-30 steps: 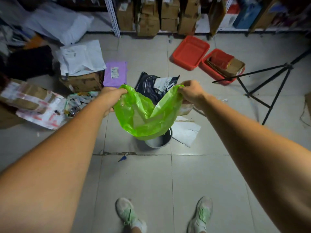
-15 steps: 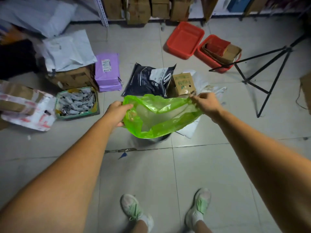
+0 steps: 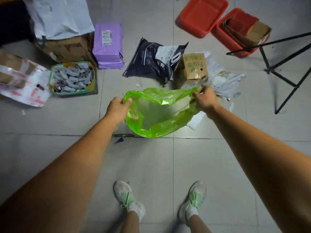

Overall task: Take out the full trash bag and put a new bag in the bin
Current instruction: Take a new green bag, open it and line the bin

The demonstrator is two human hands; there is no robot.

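A translucent bright green trash bag (image 3: 161,126) is spread wide open low over the floor, its mouth facing up at me. My left hand (image 3: 117,107) grips the left rim of the bag. My right hand (image 3: 204,98) pinches the right rim. The bag covers the bin completely, so the bin itself is hidden. A pale surface shows through the open mouth.
Behind the bag lie a dark mailer bag (image 3: 156,59), a brown "Fruits" carton (image 3: 195,66) and white papers (image 3: 225,81). A purple parcel (image 3: 107,46), cardboard box (image 3: 65,47) and green tray (image 3: 73,79) stand left. Red basins (image 3: 202,15) and a black tripod (image 3: 286,64) are right. My feet (image 3: 127,197) stand on grey tiles.
Both hands have come down and moved apart, pulling the green bag's mouth wider and lower. The dark bin that showed under the bag is now fully covered.
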